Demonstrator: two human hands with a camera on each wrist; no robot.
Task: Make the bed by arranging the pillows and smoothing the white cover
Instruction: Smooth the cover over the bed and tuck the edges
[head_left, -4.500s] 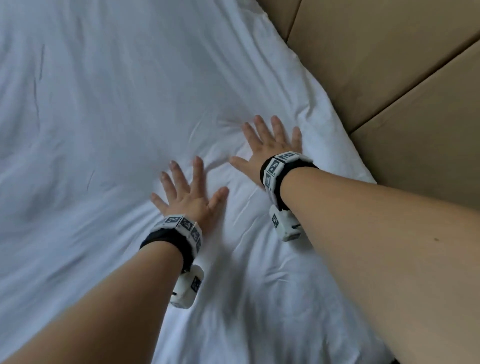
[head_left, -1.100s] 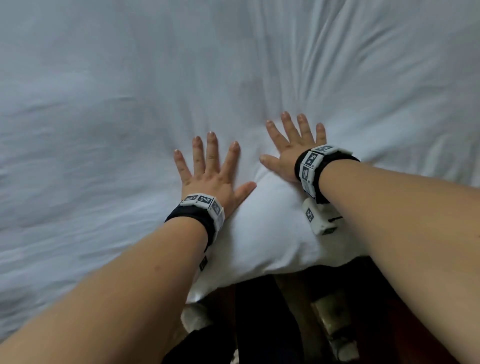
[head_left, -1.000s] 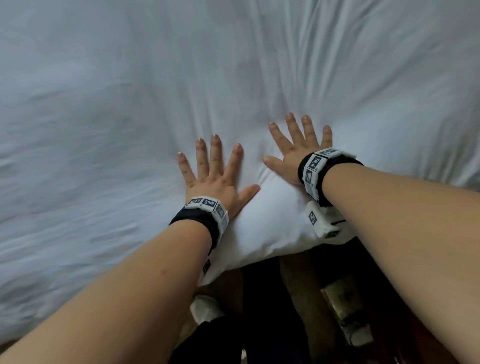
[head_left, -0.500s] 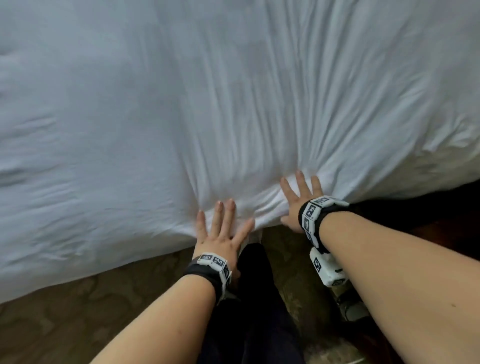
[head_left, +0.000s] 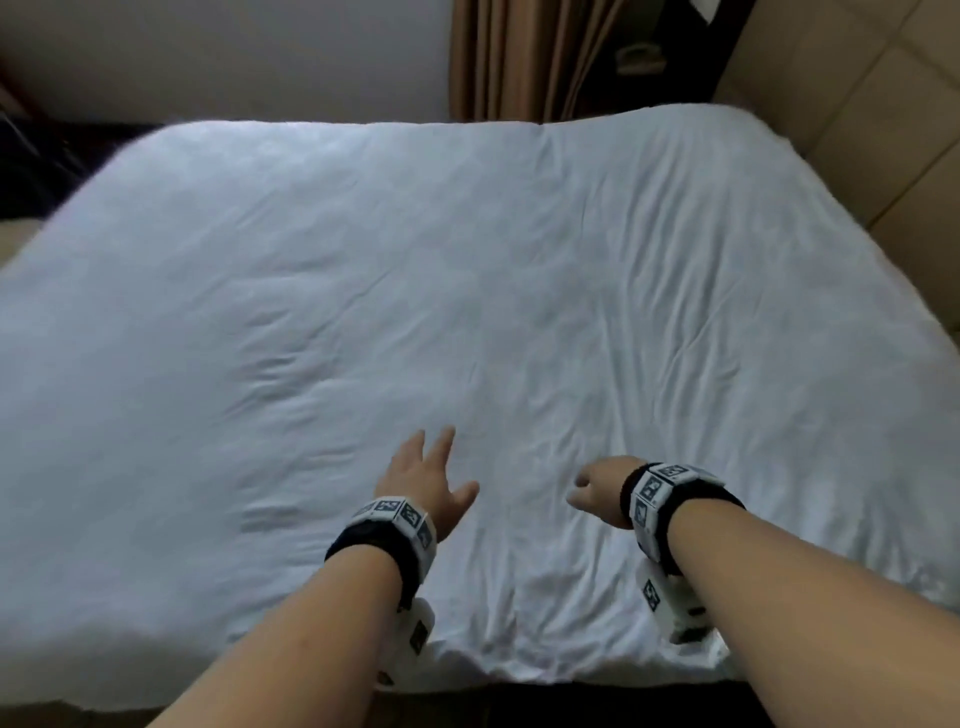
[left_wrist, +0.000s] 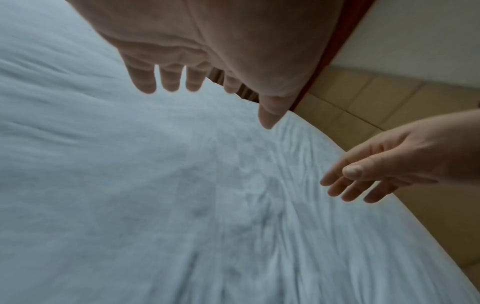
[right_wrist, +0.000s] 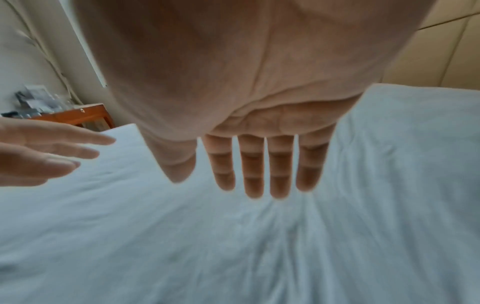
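The white cover (head_left: 467, 291) lies spread over the whole bed, with light creases mostly on its right half and near the front edge. No pillow is in view. My left hand (head_left: 423, 475) hovers over the cover near the front edge with its fingers straight and spread, holding nothing. My right hand (head_left: 597, 488) hovers a little to its right, fingers pointing down and relaxed, also holding nothing. In the left wrist view the left hand (left_wrist: 207, 72) is off the cover (left_wrist: 155, 185). The right wrist view shows the right hand (right_wrist: 246, 164) with straight fingers above the cover (right_wrist: 259, 246).
A brown curtain (head_left: 519, 57) hangs beyond the far edge of the bed. Tan padded panels (head_left: 857, 104) line the right side. A wooden side table (right_wrist: 85, 115) with small items stands past the far left corner. Dark floor (head_left: 571, 706) shows at the near edge.
Both hands slid across the cover toward the near edge, pressing it flat, then lifted off it. The view has risen and now takes in the whole bed.
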